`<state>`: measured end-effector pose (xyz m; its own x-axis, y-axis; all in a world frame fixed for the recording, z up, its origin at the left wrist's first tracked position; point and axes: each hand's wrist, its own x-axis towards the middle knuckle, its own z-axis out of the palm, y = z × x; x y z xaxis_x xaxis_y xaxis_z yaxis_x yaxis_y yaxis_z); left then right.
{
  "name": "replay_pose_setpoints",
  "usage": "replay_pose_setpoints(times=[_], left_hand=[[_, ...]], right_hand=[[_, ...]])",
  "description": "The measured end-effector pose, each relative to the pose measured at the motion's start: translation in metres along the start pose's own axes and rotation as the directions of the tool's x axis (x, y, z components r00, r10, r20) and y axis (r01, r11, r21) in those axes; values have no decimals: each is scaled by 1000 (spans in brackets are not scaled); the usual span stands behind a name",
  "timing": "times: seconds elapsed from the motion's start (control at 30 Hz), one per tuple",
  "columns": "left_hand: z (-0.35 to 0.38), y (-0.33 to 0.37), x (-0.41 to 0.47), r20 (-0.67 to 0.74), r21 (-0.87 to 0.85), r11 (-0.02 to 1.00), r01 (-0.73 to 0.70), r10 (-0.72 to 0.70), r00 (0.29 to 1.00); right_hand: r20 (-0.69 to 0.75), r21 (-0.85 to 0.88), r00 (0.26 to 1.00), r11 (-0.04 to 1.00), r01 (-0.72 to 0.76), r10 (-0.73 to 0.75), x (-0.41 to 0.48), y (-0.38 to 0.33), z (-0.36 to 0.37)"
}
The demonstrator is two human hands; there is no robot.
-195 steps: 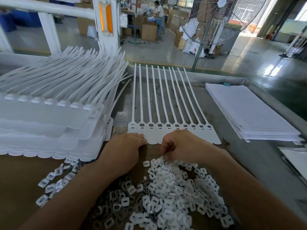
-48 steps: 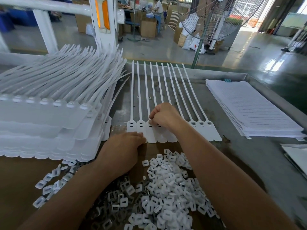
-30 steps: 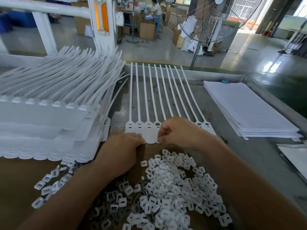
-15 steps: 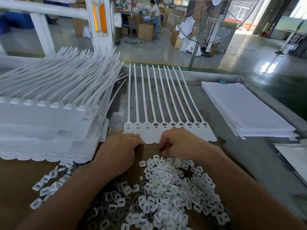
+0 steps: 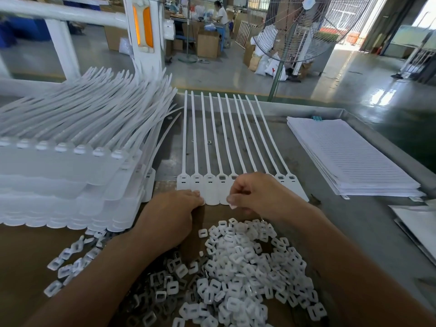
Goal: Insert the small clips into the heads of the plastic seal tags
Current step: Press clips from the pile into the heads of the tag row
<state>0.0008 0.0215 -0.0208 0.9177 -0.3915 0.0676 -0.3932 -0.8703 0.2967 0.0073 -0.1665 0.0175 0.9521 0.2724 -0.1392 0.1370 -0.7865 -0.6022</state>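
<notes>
A joined row of white plastic seal tags lies flat on the metal table, heads toward me and straps pointing away. My left hand rests at the near left edge of the row, fingertips pressing on the first tags' flat ends. My right hand hovers over the middle heads with curled fingers and pinches a small white clip at its fingertips. It hides a few heads. A heap of small white clips lies on brown cardboard in front of me.
A tall stack of tag rows fills the left side. A pile of lined white sheets lies at the right, more sheets nearer. The table's raised metal rim runs along back and right. A standing fan is behind.
My right hand has lifted from the clip heap's far edge and moved forward over the tag heads with a clip pinched. My left hand has stayed at the row's left end.
</notes>
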Motion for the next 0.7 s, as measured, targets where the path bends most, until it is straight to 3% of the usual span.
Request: replay_pose_setpoints(times=[0.13,0.4,0.7], left_hand=[[1,-1,0,-20,-16,1000,-1,0,1000],[2,-3,0,-8,-2,1000,-9,9,1000],[3,-3,0,-29,12,1000,-28,28,999]], right_hand=[[-76,63,995,996,-66,71,9,2,0],[-228,69,971,996,-56,71,42,6,1],[-256,38,964,998,-56,64,64,15,15]])
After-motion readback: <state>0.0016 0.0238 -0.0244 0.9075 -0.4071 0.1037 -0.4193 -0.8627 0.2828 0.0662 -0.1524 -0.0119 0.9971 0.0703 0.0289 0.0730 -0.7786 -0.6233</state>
